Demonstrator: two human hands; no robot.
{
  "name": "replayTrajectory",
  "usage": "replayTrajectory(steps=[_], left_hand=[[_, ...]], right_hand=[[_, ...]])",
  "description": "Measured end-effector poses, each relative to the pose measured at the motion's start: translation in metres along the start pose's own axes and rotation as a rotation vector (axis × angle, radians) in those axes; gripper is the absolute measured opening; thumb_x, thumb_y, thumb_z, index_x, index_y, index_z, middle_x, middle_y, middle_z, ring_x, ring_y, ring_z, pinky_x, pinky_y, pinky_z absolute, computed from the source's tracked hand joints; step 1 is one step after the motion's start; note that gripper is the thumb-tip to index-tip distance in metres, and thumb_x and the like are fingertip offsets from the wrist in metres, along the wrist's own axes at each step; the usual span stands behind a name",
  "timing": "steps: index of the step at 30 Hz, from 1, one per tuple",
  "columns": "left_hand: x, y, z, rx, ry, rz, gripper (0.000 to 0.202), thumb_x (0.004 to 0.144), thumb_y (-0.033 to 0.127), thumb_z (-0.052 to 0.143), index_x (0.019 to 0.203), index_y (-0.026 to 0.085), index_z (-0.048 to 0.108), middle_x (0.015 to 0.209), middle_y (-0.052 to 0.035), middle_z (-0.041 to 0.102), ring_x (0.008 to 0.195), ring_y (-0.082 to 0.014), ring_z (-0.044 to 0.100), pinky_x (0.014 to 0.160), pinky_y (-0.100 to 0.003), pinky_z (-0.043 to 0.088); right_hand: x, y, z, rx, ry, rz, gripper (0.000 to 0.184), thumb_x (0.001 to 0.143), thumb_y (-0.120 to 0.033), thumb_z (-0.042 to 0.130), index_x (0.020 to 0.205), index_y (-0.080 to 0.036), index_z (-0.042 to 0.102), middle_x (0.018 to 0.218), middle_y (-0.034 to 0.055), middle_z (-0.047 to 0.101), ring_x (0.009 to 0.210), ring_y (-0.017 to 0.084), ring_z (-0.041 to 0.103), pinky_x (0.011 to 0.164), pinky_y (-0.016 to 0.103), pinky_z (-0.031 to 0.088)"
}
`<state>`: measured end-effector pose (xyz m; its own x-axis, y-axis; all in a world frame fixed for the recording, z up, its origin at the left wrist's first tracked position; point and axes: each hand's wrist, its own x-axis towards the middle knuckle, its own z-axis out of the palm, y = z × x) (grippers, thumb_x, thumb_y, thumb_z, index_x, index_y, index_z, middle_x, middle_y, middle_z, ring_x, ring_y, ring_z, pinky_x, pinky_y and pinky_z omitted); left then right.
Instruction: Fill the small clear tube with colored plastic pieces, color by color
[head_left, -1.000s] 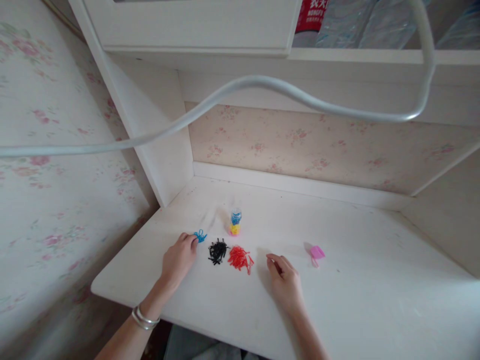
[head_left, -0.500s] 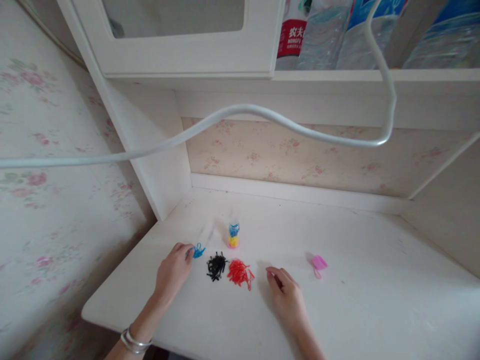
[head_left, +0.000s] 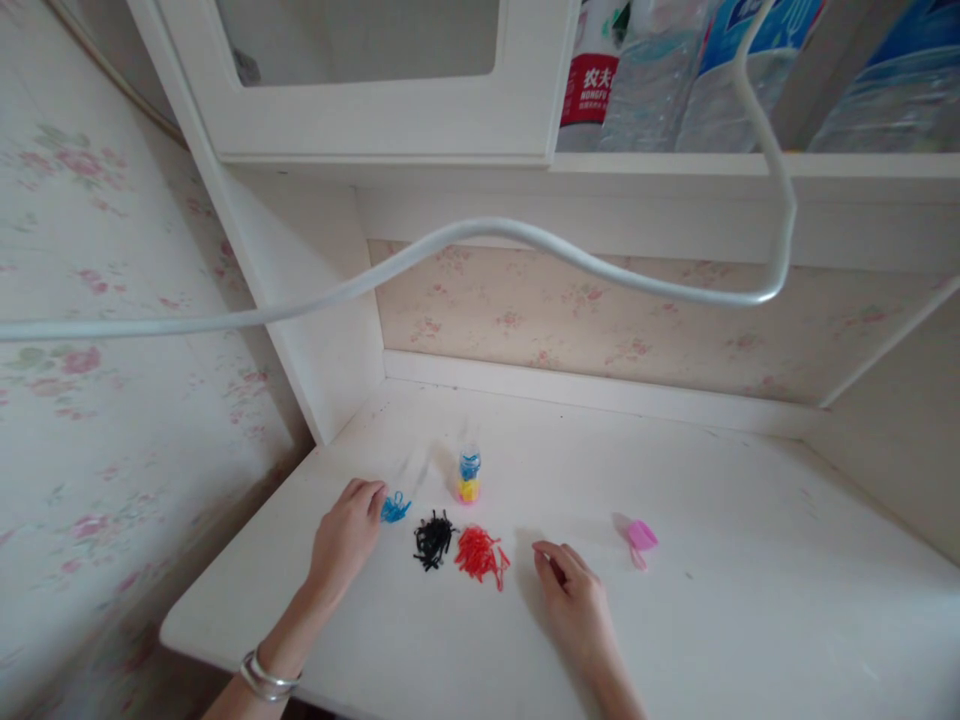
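Observation:
My left hand (head_left: 346,535) rests on the white desk (head_left: 705,620), fingers curled, its fingertips touching a small clump of blue elastic bands (head_left: 394,508). To its right lie a pile of black bands (head_left: 433,539) and a pile of red bands (head_left: 481,556). Behind them stands a small clear bottle (head_left: 469,475) filled with blue and yellow bands. My right hand (head_left: 576,594) lies on the desk right of the red pile, fingers loosely curled, with nothing visible in it. A pink lid (head_left: 640,536) sits further right.
A white cable (head_left: 525,238) loops across the view in front of the camera. Above the desk a cabinet (head_left: 375,90) and a shelf with water bottles (head_left: 652,70) overhang. Floral wallpaper covers the left wall and the back.
The camera tilted up a little, so more of the cabinet and shelf shows. My left hand stays at the blue bands, fingers shifted slightly over them. The right hand has barely moved.

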<state>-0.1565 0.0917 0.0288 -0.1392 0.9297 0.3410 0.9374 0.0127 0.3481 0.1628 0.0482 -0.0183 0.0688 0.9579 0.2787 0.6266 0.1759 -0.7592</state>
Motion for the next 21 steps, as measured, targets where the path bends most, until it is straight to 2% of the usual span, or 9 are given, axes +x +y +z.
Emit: replayTrajectory(steps=[4,7,11,15,18,21], left_hand=[[0.011,0.002,0.002,-0.159,0.003,0.01,0.031,0.091,0.04,0.038,0.097,0.024,0.064,0.101,-0.0023,0.068,0.088,-0.0172,0.064,0.078,-0.028,0.049],[0.019,0.014,-0.002,-0.244,0.009,0.005,0.032,0.088,0.044,0.043,0.096,0.024,0.066,0.1,-0.0016,0.071,0.082,-0.017,0.065,0.076,-0.028,0.05],[0.025,0.044,-0.014,-0.361,-0.008,0.021,0.034,0.085,0.046,0.046,0.096,0.023,0.067,0.094,-0.0007,0.072,0.064,-0.0132,0.063,0.066,-0.025,0.051],[0.031,0.079,-0.024,-0.475,-0.037,0.072,0.035,0.086,0.048,0.046,0.1,0.022,0.066,0.086,-0.001,0.073,0.059,-0.0123,0.063,0.057,-0.022,0.048],[0.037,0.098,-0.024,-0.525,-0.04,0.095,0.031,0.086,0.046,0.047,0.1,0.023,0.063,0.088,0.0005,0.072,0.055,-0.0102,0.061,0.055,-0.021,0.047],[0.042,0.108,-0.019,-0.541,-0.01,0.102,0.028,0.086,0.043,0.047,0.1,0.022,0.062,0.092,0.0006,0.072,0.055,-0.0095,0.06,0.057,-0.022,0.048]], right_hand=[[0.0,-0.002,0.0,0.006,0.002,0.003,0.039,0.092,-0.043,0.037,0.091,-0.02,0.068,0.074,0.003,0.062,0.059,0.013,0.056,0.057,0.022,0.042],[0.0,-0.003,0.0,0.0,0.01,0.003,0.039,0.092,-0.044,0.037,0.091,-0.02,0.068,0.073,0.0028,0.061,0.058,0.013,0.055,0.057,0.022,0.042],[0.0,-0.003,0.0,-0.01,-0.01,-0.003,0.038,0.092,-0.043,0.038,0.091,-0.02,0.068,0.072,0.0022,0.06,0.059,0.013,0.055,0.057,0.022,0.041],[-0.001,-0.002,0.0,-0.013,-0.017,0.017,0.037,0.092,-0.042,0.037,0.093,-0.021,0.067,0.074,0.0022,0.061,0.06,0.012,0.056,0.058,0.022,0.042],[-0.001,-0.003,0.0,-0.009,-0.004,0.012,0.037,0.092,-0.043,0.038,0.092,-0.021,0.068,0.074,0.0023,0.062,0.058,0.012,0.056,0.056,0.021,0.042],[-0.001,-0.006,-0.002,0.001,0.005,0.01,0.038,0.091,-0.043,0.038,0.09,-0.022,0.07,0.073,0.0032,0.063,0.058,0.012,0.057,0.056,0.021,0.043]])
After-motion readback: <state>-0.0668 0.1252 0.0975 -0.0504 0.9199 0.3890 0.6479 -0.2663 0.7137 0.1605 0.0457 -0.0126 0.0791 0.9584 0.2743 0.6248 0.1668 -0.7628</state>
